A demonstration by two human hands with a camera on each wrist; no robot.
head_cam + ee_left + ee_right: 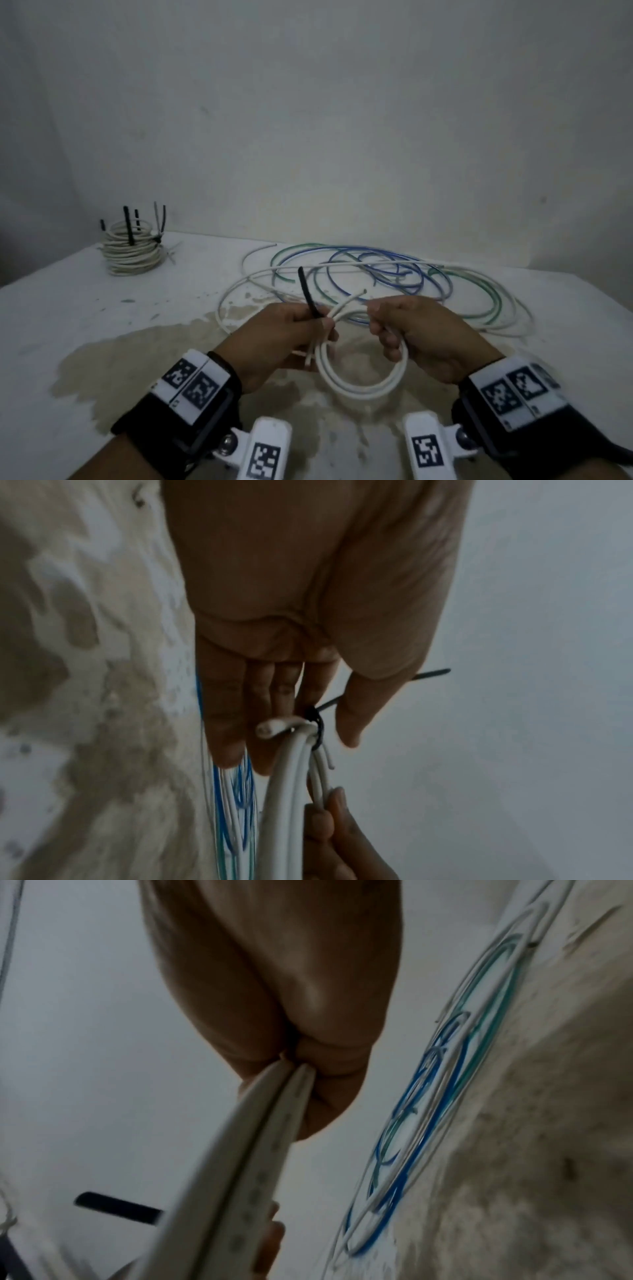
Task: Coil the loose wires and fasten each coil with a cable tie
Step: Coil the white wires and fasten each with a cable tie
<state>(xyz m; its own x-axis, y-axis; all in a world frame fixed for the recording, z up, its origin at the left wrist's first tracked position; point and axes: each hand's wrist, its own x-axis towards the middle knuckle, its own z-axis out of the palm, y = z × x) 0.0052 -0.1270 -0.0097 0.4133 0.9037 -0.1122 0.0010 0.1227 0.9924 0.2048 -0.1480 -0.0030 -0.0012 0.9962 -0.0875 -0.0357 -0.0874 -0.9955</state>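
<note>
A small white wire coil [363, 383] hangs above the table between both hands. A black cable tie [307, 296] is looped round the coil's top left, its tail sticking up. My left hand [308, 327] pinches the tie at the coil. In the left wrist view the cable tie [317, 725] wraps the white strands [291, 777], and its tail runs behind the thumb [356, 710]. My right hand [383, 329] grips the coil's right side; in the right wrist view its fingers [325, 1091] close on the white coil [246, 1150].
Loose white, blue and green wires [376, 277] lie tangled on the stained white table [102, 325] just beyond the hands. A stack of tied white coils [132, 251] with upright black ties stands at the back left, near the wall.
</note>
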